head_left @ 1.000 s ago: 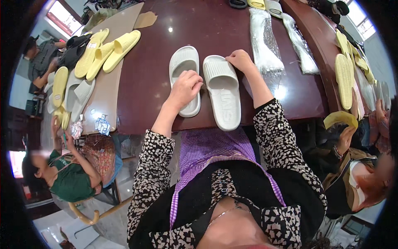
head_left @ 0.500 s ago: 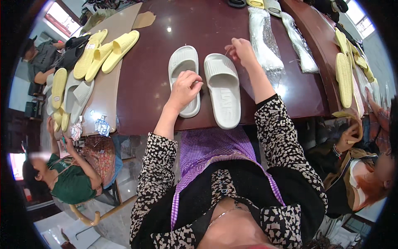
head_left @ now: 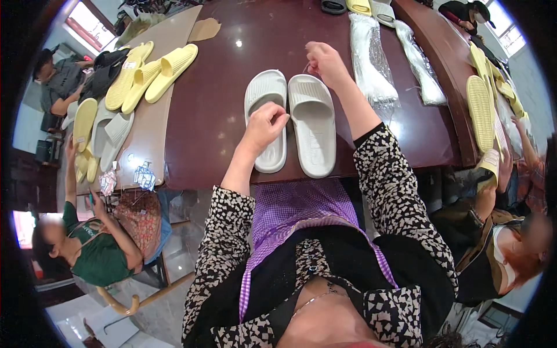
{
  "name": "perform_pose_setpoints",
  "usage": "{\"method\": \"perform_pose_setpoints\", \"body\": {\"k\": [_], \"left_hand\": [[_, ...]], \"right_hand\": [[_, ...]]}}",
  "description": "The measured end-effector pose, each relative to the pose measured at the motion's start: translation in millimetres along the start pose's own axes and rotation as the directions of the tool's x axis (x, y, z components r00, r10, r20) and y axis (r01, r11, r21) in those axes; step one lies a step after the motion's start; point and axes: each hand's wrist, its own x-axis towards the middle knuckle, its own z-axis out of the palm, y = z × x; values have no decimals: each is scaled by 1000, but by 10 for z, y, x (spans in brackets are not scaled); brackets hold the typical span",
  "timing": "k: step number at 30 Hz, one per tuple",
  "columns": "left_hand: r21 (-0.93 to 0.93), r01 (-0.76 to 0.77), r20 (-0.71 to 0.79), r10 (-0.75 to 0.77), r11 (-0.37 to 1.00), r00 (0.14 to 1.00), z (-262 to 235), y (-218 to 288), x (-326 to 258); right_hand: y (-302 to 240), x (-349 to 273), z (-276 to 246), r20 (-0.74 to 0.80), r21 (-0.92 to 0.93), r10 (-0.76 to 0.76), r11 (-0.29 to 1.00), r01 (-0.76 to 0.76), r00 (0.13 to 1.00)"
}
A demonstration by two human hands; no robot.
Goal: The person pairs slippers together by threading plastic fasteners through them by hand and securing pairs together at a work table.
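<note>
Two pale grey slide slippers lie side by side on the dark red table, toes pointing away from me. My left hand (head_left: 265, 129) is over the left slipper (head_left: 271, 153), thumb and fingers pinched together; whatever they hold, if anything, is too small to make out. Beyond the toe of the right slipper (head_left: 314, 145), my right hand (head_left: 326, 62) is raised with curled fingers. A thin pale strand seems to hang from its fingertips, faint and blurred. The slippers' inner edges touch or nearly touch near the toes.
Clear-wrapped white bundles (head_left: 371, 66) lie to the right, beside a raised wooden ledge (head_left: 426, 43). Yellow slippers (head_left: 172, 72) and grey ones rest on cardboard at the left, near a small blue-and-white packet (head_left: 144, 176). Co-workers sit at both sides.
The left slipper has shifted right, close against the other one. My left hand moved slightly right with it; my right hand moved up and to the left.
</note>
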Motion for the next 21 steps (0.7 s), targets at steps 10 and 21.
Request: {"method": "perform_pose_setpoints", "body": {"k": [10,21], "left_hand": [[9,-94,-48,94,996,994,50,1,-30],[-38,-168,-385,141,985,912,-50,273,124]], "right_hand": [[254,247,239,604,-744,-142,252,618,784],[31,-76,-30,343,-797,-436,334,504,832]]}}
